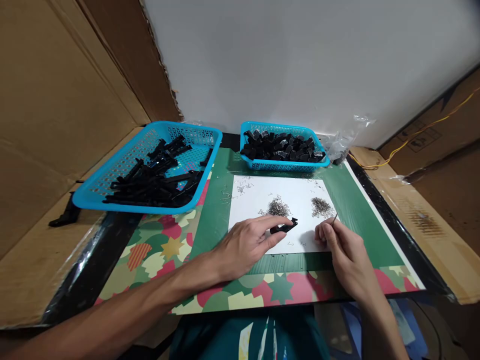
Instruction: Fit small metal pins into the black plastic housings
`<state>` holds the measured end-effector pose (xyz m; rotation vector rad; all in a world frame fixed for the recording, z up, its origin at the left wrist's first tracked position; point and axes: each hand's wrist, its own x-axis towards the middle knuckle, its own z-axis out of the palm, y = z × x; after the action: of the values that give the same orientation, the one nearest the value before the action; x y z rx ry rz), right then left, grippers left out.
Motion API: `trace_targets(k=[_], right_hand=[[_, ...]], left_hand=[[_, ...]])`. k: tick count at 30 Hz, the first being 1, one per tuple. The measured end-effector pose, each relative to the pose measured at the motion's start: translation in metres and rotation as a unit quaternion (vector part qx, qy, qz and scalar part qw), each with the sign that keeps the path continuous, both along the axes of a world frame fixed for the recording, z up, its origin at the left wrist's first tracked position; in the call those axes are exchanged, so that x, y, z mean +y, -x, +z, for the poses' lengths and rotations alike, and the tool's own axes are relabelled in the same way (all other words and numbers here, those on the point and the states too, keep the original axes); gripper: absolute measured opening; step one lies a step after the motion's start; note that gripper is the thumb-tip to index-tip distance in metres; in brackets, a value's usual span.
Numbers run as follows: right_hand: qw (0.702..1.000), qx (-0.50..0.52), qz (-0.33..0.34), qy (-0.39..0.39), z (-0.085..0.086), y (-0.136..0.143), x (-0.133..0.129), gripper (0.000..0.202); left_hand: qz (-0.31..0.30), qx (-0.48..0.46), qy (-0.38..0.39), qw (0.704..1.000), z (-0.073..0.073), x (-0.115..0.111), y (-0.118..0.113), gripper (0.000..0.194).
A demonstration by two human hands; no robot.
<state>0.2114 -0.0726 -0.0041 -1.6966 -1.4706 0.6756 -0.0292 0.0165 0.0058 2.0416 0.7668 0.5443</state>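
My left hand (249,240) is closed on a small black plastic part (285,227), gripped between thumb and fingers just above the white paper (258,195). To its right, my right hand (343,245) pinches a thin metal pin-like tool (335,218), its tip pointing up; the rest is hidden in the fingers. A pile of tiny metal springs or clips (278,206) lies on the paper beyond my left hand. Another small metal pile (321,206) sits just past my right hand. A few loose bits lie on the paper between the hands.
A blue basket (86,195) at left holds long black plastic parts (157,185). A second blue basket (285,166) at the back holds shorter black pieces (283,145). Beside it is a clear plastic bag (339,145). Cardboard (56,100) stands at left; a white wall (300,60) is behind.
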Motion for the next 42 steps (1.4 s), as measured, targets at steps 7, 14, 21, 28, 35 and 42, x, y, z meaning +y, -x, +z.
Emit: trace_targets(k=[7, 14, 21, 28, 35, 42], right_hand=[[0.993, -0.048, 0.07, 0.08, -0.001, -0.008, -0.011, 0.025], [0.994, -0.034, 0.078, 0.064, -0.016, -0.012, -0.015, 0.019], [0.992, -0.097, 0.068, 0.045, -0.026, -0.006, -0.013, 0.018], [0.996, 0.035, 0.056, 0.059, -0.018, 0.003, -0.021, 0.022], [0.971, 0.23, 0.063, 0.01, 0.001, 0.04, -0.02, 0.021], [1.0, 0.003, 0.014, 0.027, -0.008, 0.031, -0.01, 0.027]], left_hand=[[0.005, -0.113, 0.018, 0.993, -0.004, 0.0, 0.0, 0.03], [0.025, -0.138, 0.047, 0.989, -0.007, 0.0, 0.0, 0.027], [0.011, -0.076, 0.049, 0.996, -0.008, -0.002, 0.0, 0.025], [0.01, -0.074, 0.042, 0.996, -0.006, -0.003, -0.001, 0.022], [-0.019, -0.104, 0.078, 0.991, -0.004, -0.008, -0.001, 0.022], [0.069, -0.093, 0.046, 0.992, 0.002, -0.005, -0.001, 0.02]])
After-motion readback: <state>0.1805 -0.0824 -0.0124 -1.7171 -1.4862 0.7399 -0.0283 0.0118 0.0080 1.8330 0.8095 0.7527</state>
